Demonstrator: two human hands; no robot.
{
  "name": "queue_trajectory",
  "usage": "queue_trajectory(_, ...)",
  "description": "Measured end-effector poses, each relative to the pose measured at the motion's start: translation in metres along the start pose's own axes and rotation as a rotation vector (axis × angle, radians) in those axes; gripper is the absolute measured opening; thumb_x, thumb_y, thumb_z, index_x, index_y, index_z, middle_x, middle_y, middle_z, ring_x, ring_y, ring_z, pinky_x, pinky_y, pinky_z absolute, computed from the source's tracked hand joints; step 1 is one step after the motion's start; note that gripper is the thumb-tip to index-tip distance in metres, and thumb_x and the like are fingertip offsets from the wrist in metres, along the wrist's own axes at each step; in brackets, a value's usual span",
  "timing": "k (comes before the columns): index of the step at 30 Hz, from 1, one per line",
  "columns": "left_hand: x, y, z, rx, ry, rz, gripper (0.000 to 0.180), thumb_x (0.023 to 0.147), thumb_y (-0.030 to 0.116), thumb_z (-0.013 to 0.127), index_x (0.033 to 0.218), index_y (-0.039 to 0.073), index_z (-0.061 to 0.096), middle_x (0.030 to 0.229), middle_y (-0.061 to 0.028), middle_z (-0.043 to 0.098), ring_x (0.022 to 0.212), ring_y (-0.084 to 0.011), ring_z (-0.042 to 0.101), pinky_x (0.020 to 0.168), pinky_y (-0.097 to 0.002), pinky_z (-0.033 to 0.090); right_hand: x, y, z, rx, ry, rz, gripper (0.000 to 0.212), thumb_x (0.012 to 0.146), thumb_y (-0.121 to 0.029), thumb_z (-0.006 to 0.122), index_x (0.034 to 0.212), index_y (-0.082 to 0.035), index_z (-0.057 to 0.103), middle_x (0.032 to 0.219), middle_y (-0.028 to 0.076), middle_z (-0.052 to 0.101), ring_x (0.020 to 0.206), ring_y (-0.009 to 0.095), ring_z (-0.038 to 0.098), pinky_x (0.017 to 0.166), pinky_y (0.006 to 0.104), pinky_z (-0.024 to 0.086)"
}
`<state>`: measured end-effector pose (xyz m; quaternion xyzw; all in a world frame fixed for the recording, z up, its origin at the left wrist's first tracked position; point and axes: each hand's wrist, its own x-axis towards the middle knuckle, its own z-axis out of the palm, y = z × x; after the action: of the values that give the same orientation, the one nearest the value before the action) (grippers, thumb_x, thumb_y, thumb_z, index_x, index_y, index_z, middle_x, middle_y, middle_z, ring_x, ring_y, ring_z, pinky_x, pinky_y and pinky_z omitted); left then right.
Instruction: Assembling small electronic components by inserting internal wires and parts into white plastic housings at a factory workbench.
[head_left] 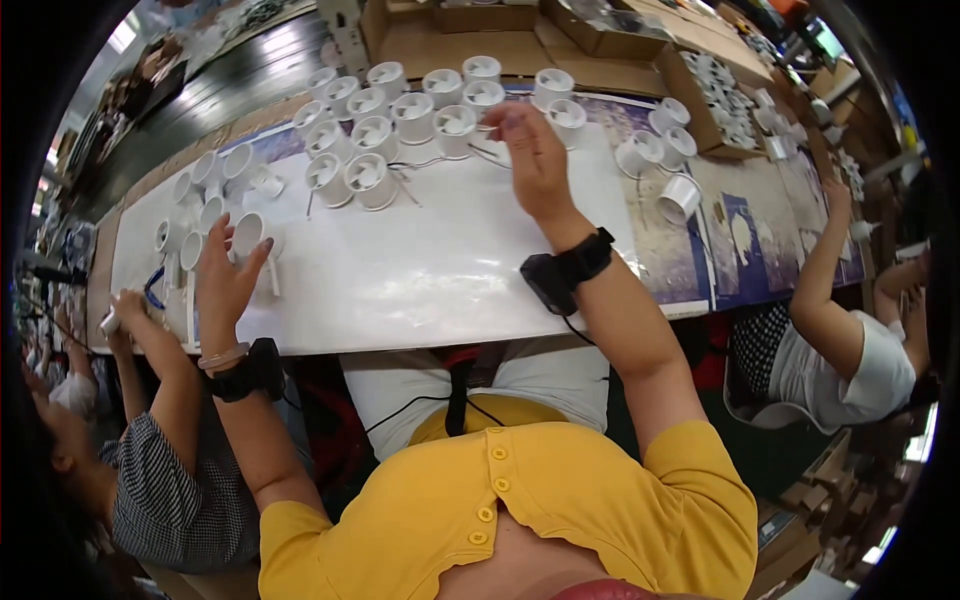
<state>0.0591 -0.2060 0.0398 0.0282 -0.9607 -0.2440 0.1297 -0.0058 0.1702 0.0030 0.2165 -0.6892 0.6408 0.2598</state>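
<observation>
Left hand (229, 275) is spanning a white cylindrical plastic cup (250, 232), grip unclear; right hand (537, 165), fingers loose and empty, is hovering right of it.

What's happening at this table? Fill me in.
A person in a yellow top sits at a table with both hands over it. The left hand is spread at a white cup; whether it touches the cup, I can't tell. The right hand is near a group of white cups with fan-like inserts and holds no cup. To the left, a co-worker's hand holds a small white piece.
</observation>
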Motion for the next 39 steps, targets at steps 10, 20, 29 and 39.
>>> queue_trajectory(10,-0.015,0.036,0.033,-0.099,-0.085,0.147,0.065,0.075,0.020,0.075,0.130,0.002,0.046,0.124,-0.0175,0.053,0.111,-0.0267,0.055,0.088,-0.0361,0.047,0.024,-0.056,-0.071,-0.357,0.068,0.147,0.019,0.090,-0.017,0.061,0.104,-0.004,0.062,0.093,0.004,0.065,0.085,0.010,0.062,0.076,0.0239,0.048)
queue_trajectory(20,-0.021,0.054,0.040,-0.201,-0.299,0.021,0.069,0.073,0.022,0.079,0.129,0.000,0.045,0.118,-0.0177,0.057,0.102,-0.0269,0.061,0.085,-0.0345,0.049,-0.035,-0.033,-0.259,-1.048,0.008,0.465,0.089,0.067,-0.044,0.079,0.138,-0.007,0.039,0.135,0.020,0.046,0.126,0.030,0.044,0.106,0.0379,0.034)
queue_trajectory(29,-0.025,0.060,0.057,-0.176,-0.269,0.173,0.068,0.072,0.027,0.079,0.126,0.001,0.047,0.121,-0.0175,0.056,0.105,-0.0302,0.059,0.088,-0.0359,0.048,0.003,0.016,-0.256,-0.625,-0.304,0.507,0.108,0.064,-0.043,0.081,0.147,-0.008,0.021,0.148,0.021,0.028,0.138,0.031,0.027,0.112,0.0372,0.022)
queue_trajectory(39,-0.033,0.083,0.062,-0.242,-0.324,0.276,0.070,0.070,0.028,0.080,0.127,0.004,0.046,0.121,-0.0159,0.055,0.104,-0.0316,0.058,0.088,-0.0366,0.048,0.035,0.019,-0.148,-0.669,-0.622,0.388,0.108,0.062,-0.039,0.084,0.145,-0.007,0.024,0.146,0.020,0.032,0.135,0.031,0.032,0.111,0.0372,0.025)
